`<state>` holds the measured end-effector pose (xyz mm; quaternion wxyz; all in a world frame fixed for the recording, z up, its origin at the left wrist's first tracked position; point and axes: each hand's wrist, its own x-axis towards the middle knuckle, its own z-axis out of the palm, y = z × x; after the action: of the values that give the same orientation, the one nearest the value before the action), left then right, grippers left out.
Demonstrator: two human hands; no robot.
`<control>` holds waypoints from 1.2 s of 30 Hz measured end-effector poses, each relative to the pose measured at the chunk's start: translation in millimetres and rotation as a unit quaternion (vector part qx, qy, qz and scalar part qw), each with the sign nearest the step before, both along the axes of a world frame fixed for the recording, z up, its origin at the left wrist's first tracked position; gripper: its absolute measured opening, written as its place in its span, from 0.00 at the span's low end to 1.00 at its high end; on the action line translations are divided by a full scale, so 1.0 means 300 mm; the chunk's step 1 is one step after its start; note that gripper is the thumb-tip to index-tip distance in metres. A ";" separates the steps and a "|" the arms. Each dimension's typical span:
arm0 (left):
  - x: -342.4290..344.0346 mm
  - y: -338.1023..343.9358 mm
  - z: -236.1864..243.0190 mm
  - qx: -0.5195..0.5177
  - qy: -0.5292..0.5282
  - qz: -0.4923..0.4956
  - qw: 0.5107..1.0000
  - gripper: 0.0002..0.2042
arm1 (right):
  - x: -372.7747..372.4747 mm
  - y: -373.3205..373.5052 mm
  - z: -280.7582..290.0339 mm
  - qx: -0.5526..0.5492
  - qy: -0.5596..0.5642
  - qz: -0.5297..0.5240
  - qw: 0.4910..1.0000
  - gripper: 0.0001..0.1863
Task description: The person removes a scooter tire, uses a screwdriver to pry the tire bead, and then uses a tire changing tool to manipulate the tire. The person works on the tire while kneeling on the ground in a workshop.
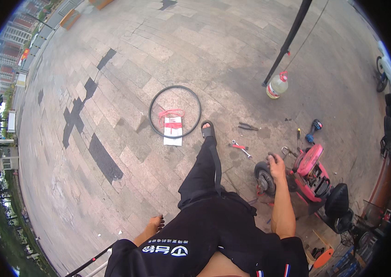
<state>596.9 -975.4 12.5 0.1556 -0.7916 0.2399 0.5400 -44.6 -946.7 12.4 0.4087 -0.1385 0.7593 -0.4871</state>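
L hand (157, 223) is held low, fingers part-curled; whether anything's gripped can't be told. R hand (276, 166) is raised w/ fingers bent; grip can't be told either. Pink scooter (317, 179) is seen just right of R hand, its wheel (265, 179) just L & below; contact can't be confirmed. Beyond, on paving (232, 180), wrench (246, 153), pliers (248, 126) & drill (314, 130) are scattered. Farther L, packet (173, 131) is ringed by black tyre (200, 111).
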 end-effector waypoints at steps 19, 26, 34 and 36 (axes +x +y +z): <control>-2.478 -2.543 0.097 -0.398 0.377 -0.367 0.752 0.21 | -0.876 -1.404 -0.209 0.127 -0.139 -0.073 0.979 0.20; -2.389 -2.851 -0.270 -0.169 0.089 0.043 0.981 0.16 | -1.572 -2.111 -0.239 0.151 -0.173 -0.106 0.968 0.12; -2.417 -3.061 -0.273 -0.056 -0.019 -0.401 0.914 0.23 | -2.440 -2.352 -0.182 0.062 -0.111 -0.275 0.953 0.14; -2.664 -3.256 -0.288 -0.046 -0.019 -0.569 0.821 0.23 | -2.543 -2.265 -0.207 0.083 -0.111 -0.340 0.930 0.14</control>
<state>-202.4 -1952.1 -73.8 0.4031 -0.5307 0.6689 0.3292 -807.6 -1626.2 -49.6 0.3104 0.2170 0.7483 -0.5446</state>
